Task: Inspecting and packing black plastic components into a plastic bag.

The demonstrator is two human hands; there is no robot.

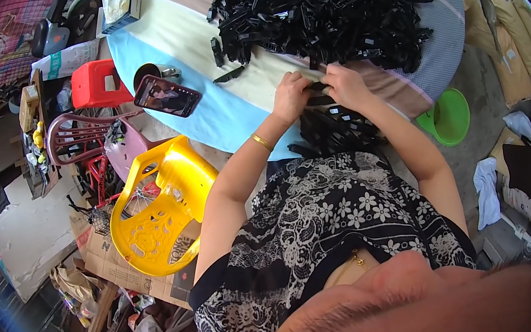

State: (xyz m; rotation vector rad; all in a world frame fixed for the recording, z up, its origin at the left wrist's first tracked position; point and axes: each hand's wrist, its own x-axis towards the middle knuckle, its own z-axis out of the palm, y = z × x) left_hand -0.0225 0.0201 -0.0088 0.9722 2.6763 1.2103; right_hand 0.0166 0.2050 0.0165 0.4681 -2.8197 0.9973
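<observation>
We find the left hand (293, 96) and right hand (344, 87) close together over the near side of the tabletop (210, 116), each grip pinching one end of a small black piece (318, 90) between them. In our judgement, holding both ends steadies so slight a part. The large black heap (318, 14) lies just beyond the fingers, presumably for easy reach; a smaller black cluster (340, 128) lies close to the person, whether on lap or tabletop we cannot tell. The held piece appears dark and narrow; the fingers hide finer detail.
</observation>
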